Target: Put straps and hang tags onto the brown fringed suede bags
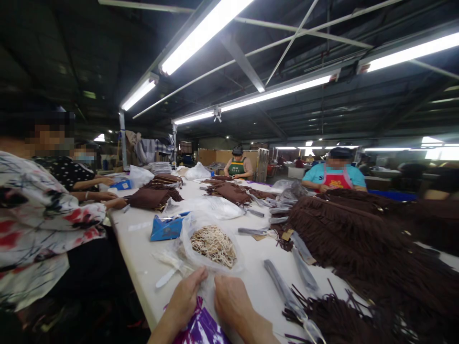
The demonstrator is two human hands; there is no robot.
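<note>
Clear plastic bag (186, 243) of tangled beige cord (213, 246) lies straight ahead on the white bench (134, 253), left hand (186, 298) and right hand (231, 301) about equally near, held narrow at its near edge, possibly pinching plastic, though grip is hard to tell.

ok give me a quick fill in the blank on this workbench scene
1. The clear plastic bag beyond the left hand and right hand holds a tangle of ____ cords.
2. The fringed material heaped on the right of the white table is ____.
3. The packet left of that bag is ____.
4. The person across the table wears a ____ apron.

cream, brown, blue, red
</note>
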